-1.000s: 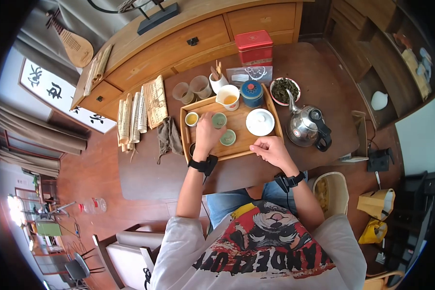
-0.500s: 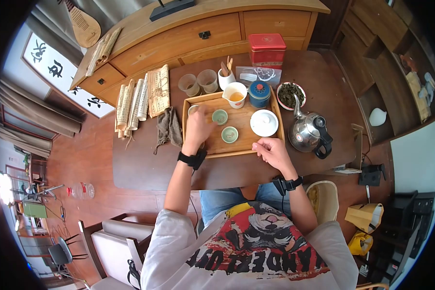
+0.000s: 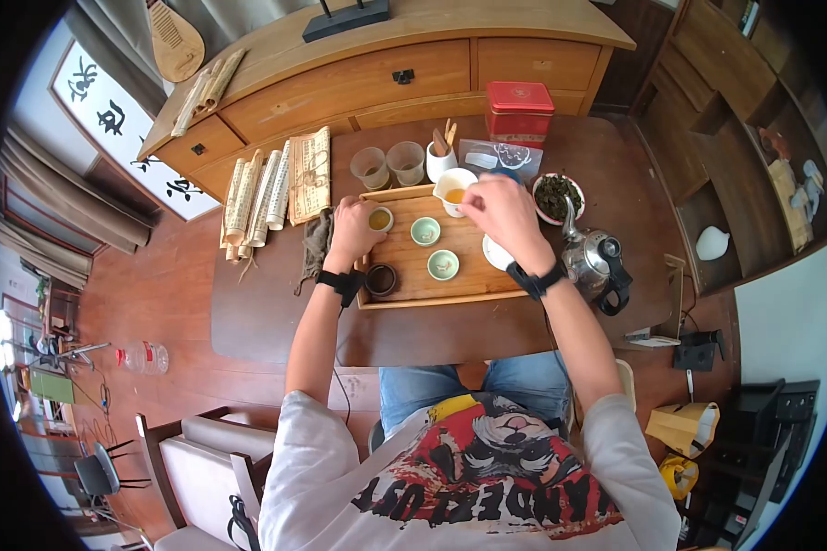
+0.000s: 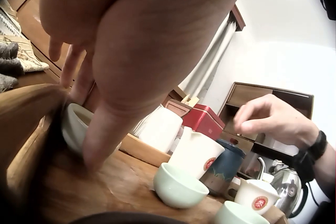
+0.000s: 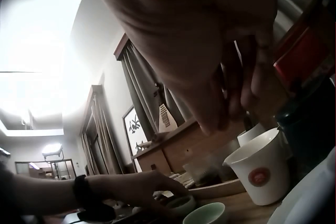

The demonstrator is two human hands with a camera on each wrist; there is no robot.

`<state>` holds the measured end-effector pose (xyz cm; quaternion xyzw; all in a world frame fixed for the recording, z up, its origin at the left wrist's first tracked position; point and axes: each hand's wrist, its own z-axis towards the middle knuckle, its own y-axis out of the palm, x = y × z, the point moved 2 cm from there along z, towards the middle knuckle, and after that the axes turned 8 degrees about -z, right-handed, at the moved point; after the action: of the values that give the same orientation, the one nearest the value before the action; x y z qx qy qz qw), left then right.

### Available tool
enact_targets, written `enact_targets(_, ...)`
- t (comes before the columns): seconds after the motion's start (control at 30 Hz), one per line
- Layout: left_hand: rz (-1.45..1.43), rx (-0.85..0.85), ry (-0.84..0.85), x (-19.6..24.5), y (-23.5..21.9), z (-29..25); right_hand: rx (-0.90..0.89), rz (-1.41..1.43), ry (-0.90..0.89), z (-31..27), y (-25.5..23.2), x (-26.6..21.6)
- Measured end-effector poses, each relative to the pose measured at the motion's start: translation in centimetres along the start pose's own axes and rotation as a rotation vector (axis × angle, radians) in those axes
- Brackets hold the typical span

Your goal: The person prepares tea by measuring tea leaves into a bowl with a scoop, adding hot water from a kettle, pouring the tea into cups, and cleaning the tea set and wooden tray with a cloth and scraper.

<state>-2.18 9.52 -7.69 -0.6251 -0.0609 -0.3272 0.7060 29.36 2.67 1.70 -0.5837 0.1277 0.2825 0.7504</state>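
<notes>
My left hand [image 3: 351,230] is at the left side of the wooden tray [image 3: 404,296], holding a small teacup [image 3: 379,219] of yellow tea. In the left wrist view, thumb and fingers lie on opposite sides of that pale cup [image 4: 76,124]. My right hand [image 3: 505,216] hovers over the tray's right side with loosely bent fingers. Below it in the right wrist view stands a white spouted pitcher [image 5: 261,169], apart from the fingers; tea shows inside it from above. Two green cups [image 3: 425,231] sit mid-tray, and a dark brown cup [image 3: 381,279] occupies the near left corner.
My right arm partly covers the white lidded bowl [image 3: 496,253] and blue canister [image 4: 224,163]. A steel kettle [image 3: 594,262] and bowl of tea leaves [image 3: 557,196] stand right of the tray. Glasses [image 3: 370,169], a tool holder [image 3: 441,163] and red tin [image 3: 519,112] stand behind; scrolls [image 3: 257,197] lie left.
My left hand has moved from over the green cups to the tea-filled cup at the left and taken hold of it. My right hand has risen from the tray's near edge toward the pitcher.
</notes>
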Motion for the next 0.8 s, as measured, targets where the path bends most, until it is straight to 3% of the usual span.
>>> enact_targets(0.07,0.018,0.032,0.018,0.4,-0.1,-0.3,0.09,-0.254,-0.249,2.1,0.8,-0.1)
enact_targets(0.1,0.039,0.058,0.039,0.6,-0.2,-0.5,0.001,-0.316,-0.206,3.2,2.2,0.6)
enact_targets(0.2,-0.028,0.113,0.06,2.4,-1.1,-1.1,0.029,-0.571,-0.286,4.4,4.5,1.8)
enact_targets(0.27,-0.037,0.143,0.059,3.8,-1.9,-1.2,0.001,-0.587,-0.258,4.8,5.5,2.5)
enact_targets(0.33,-0.218,0.133,0.025,5.1,-2.7,-1.1,-0.162,-0.515,-0.146,5.4,6.0,3.0)
enact_targets(0.73,-0.235,0.139,0.159,11.2,-1.9,2.5,-0.085,-0.428,-0.202,4.5,5.6,2.7)
enact_targets(0.8,-0.088,0.189,0.249,11.9,-1.1,3.3,-0.06,-0.409,-0.2,4.3,5.9,3.0)
